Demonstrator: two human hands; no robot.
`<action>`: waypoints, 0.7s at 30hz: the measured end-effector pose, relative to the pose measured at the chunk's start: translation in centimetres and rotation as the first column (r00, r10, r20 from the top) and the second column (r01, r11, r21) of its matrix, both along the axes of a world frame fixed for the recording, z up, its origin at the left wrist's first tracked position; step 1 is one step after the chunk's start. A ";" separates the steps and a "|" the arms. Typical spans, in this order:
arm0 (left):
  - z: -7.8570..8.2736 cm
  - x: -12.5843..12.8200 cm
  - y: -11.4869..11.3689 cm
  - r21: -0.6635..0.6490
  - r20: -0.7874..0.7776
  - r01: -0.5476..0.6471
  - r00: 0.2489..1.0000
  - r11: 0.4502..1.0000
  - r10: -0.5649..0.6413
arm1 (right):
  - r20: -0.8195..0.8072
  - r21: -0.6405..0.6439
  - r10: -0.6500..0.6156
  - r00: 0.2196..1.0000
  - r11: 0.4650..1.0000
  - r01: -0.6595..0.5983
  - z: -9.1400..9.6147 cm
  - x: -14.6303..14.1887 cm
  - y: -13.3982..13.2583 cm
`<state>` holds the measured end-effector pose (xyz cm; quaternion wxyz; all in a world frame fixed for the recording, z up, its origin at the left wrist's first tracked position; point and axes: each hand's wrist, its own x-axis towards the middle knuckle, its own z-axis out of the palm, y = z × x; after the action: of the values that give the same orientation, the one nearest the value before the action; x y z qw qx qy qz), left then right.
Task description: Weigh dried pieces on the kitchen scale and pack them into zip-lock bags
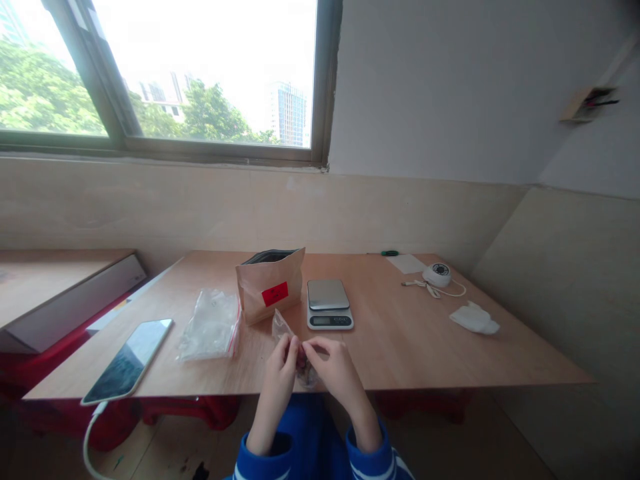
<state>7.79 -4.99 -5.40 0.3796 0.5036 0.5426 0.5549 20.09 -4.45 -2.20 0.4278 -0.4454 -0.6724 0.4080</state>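
Note:
Near the table's front edge, my left hand [283,363] and my right hand [330,363] pinch a small clear plastic bag [283,325] between them. Dark reddish contents show low in the bag, too small to name. Just beyond my hands stands an upright brown paper pouch [250,293] with a red label, its top gaping. To its right sits a kitchen scale [329,303] with a bare metal plate and a dark display panel. A stack of clear zip bags [210,325] with red seals lies left of the pouch.
A phone [129,360] with a white cable lies at the table's left corner. Towards the right are a white dome camera [437,275] with its cable, a crumpled tissue [474,319], a white sheet [406,264] and a green-handled screwdriver [389,253]. Red stools [215,410] stand underneath.

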 end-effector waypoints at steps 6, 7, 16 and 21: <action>-0.5 -0.1 0.1 0.005 0.019 0.011 1.000 1.000 -0.011 | -0.079 -0.058 -0.021 0.997 0.998 0.016 -1.0 0.1 0.6; -0.4 -0.1 0.1 0.006 0.025 0.009 1.000 1.000 -0.009 | -0.097 -0.069 -0.016 0.995 0.998 0.009 -1.1 0.1 0.6; 0.6 0.1 -0.6 0.084 -0.007 -0.009 1.000 0.996 0.010 | -0.265 -0.135 -0.071 0.962 0.990 0.036 -1.2 -0.2 0.7; 0.9 0.6 -0.9 0.213 -0.138 -0.069 0.985 0.974 0.100 | -0.233 -0.061 -0.227 0.946 0.974 0.218 -0.8 -0.8 0.6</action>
<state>8.42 -5.87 -4.49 0.2595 0.5565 0.5293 0.5855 19.26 -3.84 -2.95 0.5412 -0.4733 -0.5543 0.4193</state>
